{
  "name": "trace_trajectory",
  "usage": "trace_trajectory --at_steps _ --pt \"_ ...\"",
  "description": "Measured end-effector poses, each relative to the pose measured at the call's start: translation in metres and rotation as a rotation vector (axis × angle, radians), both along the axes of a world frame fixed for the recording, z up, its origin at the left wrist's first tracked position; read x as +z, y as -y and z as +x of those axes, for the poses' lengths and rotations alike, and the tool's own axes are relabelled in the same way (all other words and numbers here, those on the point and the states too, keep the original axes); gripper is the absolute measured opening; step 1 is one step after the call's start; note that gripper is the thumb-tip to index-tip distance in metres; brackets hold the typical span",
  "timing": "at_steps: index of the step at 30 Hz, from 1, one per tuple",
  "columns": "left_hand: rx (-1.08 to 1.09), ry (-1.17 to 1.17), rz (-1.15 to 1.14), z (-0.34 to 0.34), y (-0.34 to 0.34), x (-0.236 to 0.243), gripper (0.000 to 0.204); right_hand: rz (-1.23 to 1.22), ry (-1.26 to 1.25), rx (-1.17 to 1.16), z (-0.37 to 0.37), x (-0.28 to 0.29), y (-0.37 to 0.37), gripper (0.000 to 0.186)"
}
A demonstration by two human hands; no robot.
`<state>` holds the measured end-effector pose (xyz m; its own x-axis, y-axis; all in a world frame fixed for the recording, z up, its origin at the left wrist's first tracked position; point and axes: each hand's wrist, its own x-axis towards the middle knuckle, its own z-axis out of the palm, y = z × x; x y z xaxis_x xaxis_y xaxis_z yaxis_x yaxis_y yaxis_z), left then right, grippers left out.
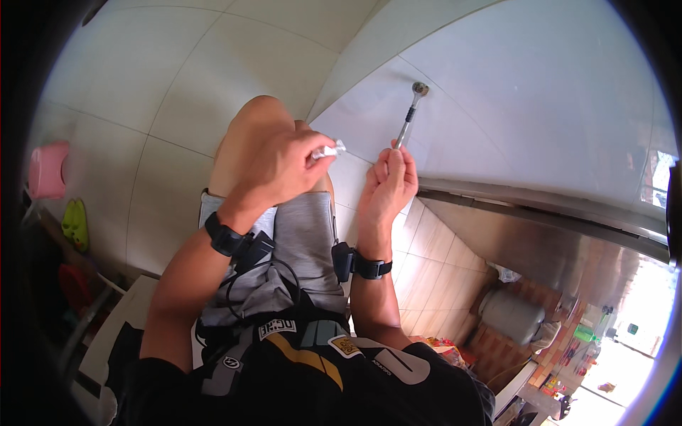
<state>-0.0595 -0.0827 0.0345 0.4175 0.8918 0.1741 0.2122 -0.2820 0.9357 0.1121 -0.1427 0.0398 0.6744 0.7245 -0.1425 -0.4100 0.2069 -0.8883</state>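
Observation:
My left hand is closed, with a small crumpled white piece, like tissue or thin wrap, pinched at its fingertips. A little to the right, my right hand grips the lower end of a slim silvery rod. The rod has a dark section along its shaft and a round metal head at its upper end, slanting up and to the right in front of a pale wall panel. From this picture I cannot tell its exact kind. The hands are apart, above my knees.
Light floor tiles spread to the left, with a pink stool and yellow-green slippers. A metal-edged ledge runs along the right. Below it stands a grey gas cylinder by cluttered items. Black straps with small boxes sit on both wrists.

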Motion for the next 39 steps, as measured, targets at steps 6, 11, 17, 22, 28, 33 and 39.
trace_trajectory --at_steps 6,11,17,22,28,33,39 --pt "-0.016 -0.161 0.129 -0.006 -0.006 0.004 0.018 0.172 0.143 -0.123 0.018 0.031 -0.007 0.018" --pt "-0.064 -0.017 0.0 0.003 -0.002 0.002 0.015 0.057 -0.049 -0.053 0.013 -0.003 0.008 0.019" --pt "-0.032 -0.087 0.087 -0.003 -0.003 0.002 0.017 -0.043 -0.062 -0.1 0.024 -0.008 0.021 0.019" --pt "-0.073 -0.016 0.016 0.004 0.0 -0.006 0.018 0.176 0.017 -0.19 0.035 0.037 -0.004 0.021" --pt "-0.021 -0.127 0.055 -0.004 -0.006 -0.008 0.02 -0.028 -0.128 -0.095 0.041 -0.014 0.019 0.024" --pt "-0.059 -0.026 0.051 0.005 0.001 -0.006 0.019 -0.052 -0.242 -0.091 0.039 -0.02 0.028 0.031" --pt "-0.006 -0.042 0.041 -0.006 -0.005 -0.017 0.019 0.2 0.038 -0.129 0.088 0.038 0.014 0.037"
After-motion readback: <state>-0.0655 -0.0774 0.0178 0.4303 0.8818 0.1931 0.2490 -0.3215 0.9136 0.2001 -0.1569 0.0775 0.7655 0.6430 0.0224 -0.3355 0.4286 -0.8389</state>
